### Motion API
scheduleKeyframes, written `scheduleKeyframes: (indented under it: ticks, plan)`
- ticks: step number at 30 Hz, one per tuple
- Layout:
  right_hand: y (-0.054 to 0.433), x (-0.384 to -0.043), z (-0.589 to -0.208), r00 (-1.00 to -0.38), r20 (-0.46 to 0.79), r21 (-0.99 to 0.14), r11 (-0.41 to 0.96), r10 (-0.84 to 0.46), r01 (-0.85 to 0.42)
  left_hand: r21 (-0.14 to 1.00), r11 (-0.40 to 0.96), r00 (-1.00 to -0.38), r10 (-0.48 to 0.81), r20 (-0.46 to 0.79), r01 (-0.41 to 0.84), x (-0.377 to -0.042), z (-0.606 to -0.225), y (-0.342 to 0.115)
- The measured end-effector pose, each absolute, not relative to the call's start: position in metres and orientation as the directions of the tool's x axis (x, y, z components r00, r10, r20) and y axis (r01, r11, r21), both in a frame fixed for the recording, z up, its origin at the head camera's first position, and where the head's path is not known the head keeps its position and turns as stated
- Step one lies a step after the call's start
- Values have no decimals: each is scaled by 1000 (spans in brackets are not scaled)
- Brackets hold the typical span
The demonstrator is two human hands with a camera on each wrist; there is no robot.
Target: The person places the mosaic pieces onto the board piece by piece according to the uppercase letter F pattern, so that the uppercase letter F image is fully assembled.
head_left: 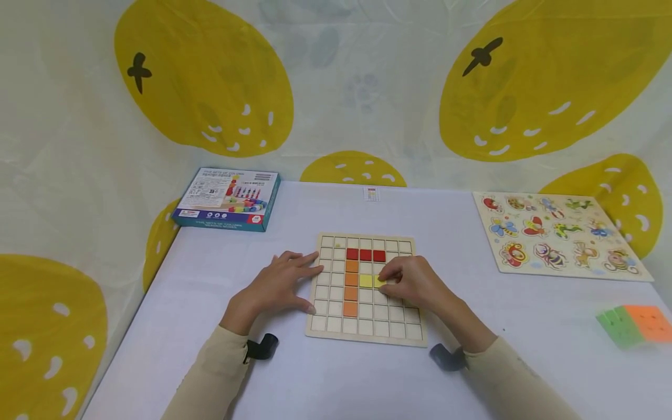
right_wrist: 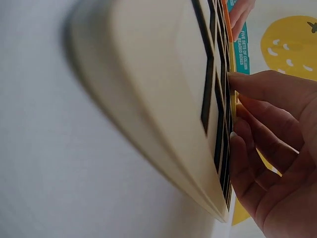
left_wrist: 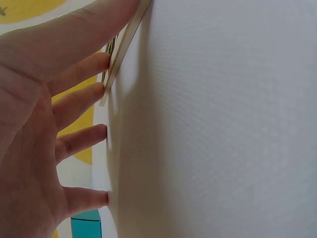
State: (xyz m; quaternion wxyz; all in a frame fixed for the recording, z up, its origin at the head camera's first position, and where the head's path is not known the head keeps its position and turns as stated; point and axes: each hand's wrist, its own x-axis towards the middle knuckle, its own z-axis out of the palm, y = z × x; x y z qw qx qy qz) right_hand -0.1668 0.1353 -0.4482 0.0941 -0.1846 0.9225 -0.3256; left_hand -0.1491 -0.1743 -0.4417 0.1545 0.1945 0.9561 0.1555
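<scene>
A wooden grid board (head_left: pixel 366 339) lies flat on the table, its raised rims outlining square cells. Three red tiles (head_left: pixel 365 255) form a row near its far side. Below their left end runs a column of several orange tiles (head_left: pixel 350 293). Two yellow tiles (head_left: pixel 366 281) sit side by side to the right of that column. My right hand (head_left: pixel 420 284) pinches the right-hand yellow tile (head_left: pixel 379 282) between thumb and fingertips, down at the board. Fingers spread, my left hand (head_left: pixel 278 284) rests at the board's left edge, thumb and fingertips on the rim.
At the back left lies a boxed toy set (head_left: pixel 227 198). A wooden picture puzzle with bugs and animals (head_left: pixel 564 233) is at the right. Nearer on that side stands a green and orange cube (head_left: pixel 637 325). A small printed card (head_left: pixel 371 194) lies behind the board.
</scene>
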Motion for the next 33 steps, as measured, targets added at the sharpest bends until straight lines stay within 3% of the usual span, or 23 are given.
scheduleKeyframes:
  ticks: [21,33]
  plan:
    - [136,-166,-449,-921,-93,-621,745,-378,-243,364,875,-874,421,-243,321,-151,-442,-174]
    - [148,-159,-447,-931,-43,-752,626,-361,-208,326,879,-870,432,-237,348,-149,-443,-175]
